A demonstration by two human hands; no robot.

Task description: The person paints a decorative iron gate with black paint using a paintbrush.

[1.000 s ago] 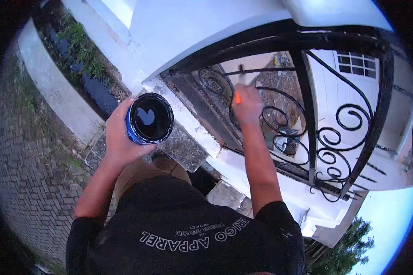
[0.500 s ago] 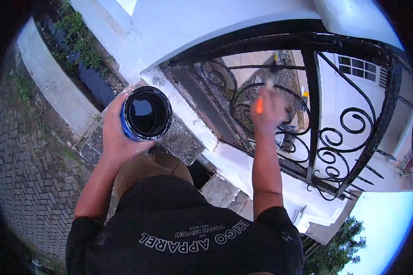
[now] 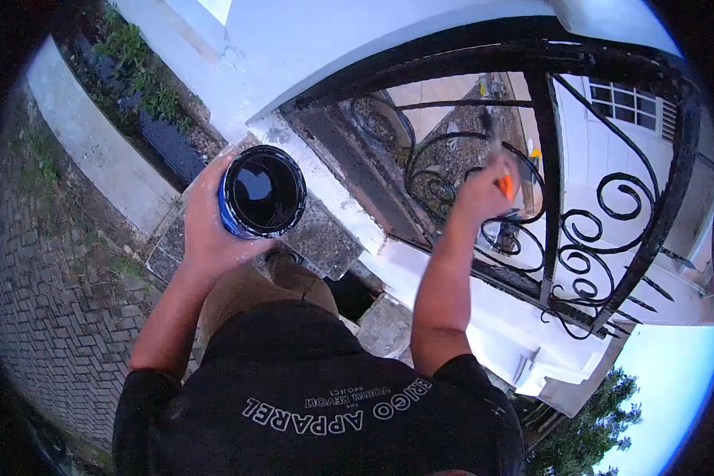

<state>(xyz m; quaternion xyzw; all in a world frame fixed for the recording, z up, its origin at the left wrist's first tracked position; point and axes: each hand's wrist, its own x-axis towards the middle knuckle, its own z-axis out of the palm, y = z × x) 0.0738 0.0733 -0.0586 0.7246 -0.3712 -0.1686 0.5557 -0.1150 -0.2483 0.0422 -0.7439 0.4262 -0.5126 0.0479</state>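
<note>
My left hand (image 3: 208, 226) is wrapped round a blue can of black paint (image 3: 263, 192), its open top facing me and its rim smeared with paint. Light reflects off the dark surface inside. In my right hand (image 3: 488, 189) is a paintbrush (image 3: 495, 141) with an orange patch on its handle and dark bristles pointing away from me. The brush is blurred and overlaps the scrollwork of a black iron gate (image 3: 543, 159) in this view.
A white wall (image 3: 333, 40) curves round the gate. To the left run a ditch with dark water (image 3: 166, 139), a concrete kerb (image 3: 87, 143) and brick paving (image 3: 63, 293). Stone slabs (image 3: 321, 234) lie by my feet. Beyond the gate stands a white building (image 3: 603, 151).
My right hand, with the paintbrush, has moved right and slightly down across the scrollwork, and the wrist has turned. The can in my left hand has shifted slightly right along with the view.
</note>
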